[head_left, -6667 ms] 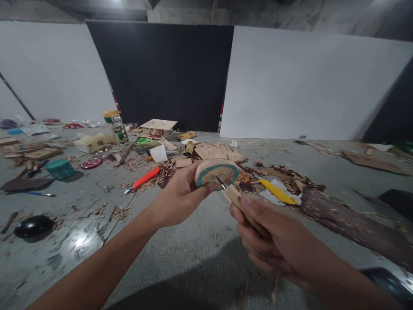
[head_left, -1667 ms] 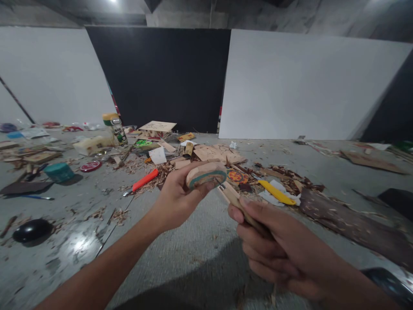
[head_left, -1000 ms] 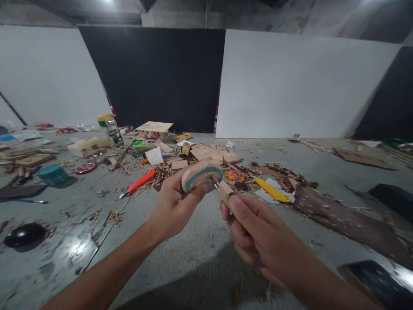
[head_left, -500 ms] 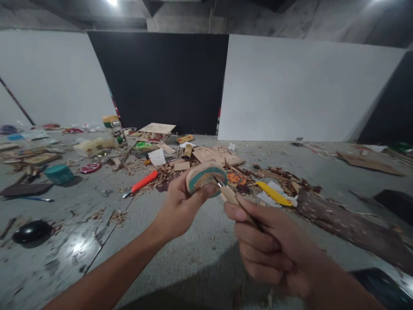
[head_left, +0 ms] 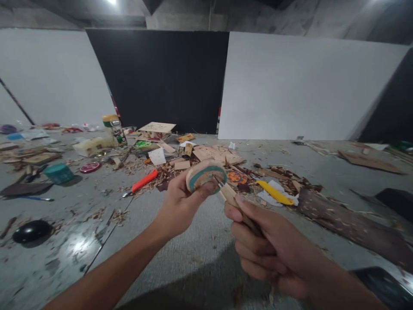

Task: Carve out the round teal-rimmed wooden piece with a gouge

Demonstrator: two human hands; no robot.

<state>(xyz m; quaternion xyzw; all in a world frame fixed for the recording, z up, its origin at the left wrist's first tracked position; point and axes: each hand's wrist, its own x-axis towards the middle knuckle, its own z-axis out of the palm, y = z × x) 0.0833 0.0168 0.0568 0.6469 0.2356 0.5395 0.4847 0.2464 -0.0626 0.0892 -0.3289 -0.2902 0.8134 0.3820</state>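
My left hand point(head_left: 180, 206) grips a round wooden piece point(head_left: 196, 173) with a teal ring painted on its face, the thumb pressed on its lower front. My right hand point(head_left: 261, 241) is wrapped round the wooden handle of a carving tool point(head_left: 230, 194). The tool's metal tip touches the face of the wooden piece, close to my left thumb. Both hands are held above the grey floor point(head_left: 196, 245).
Wood shavings lie beyond my hands, with an orange-red cutter point(head_left: 144, 181) and a yellow tool point(head_left: 274, 192). At left are a teal lid point(head_left: 58, 173) and a black rounded object point(head_left: 32, 231). A brown sheet point(head_left: 348, 224) lies at right.
My right hand has shifted slightly left, and the tool tip has moved a little to the right and down on the wooden face. My left hand holds nearly still.
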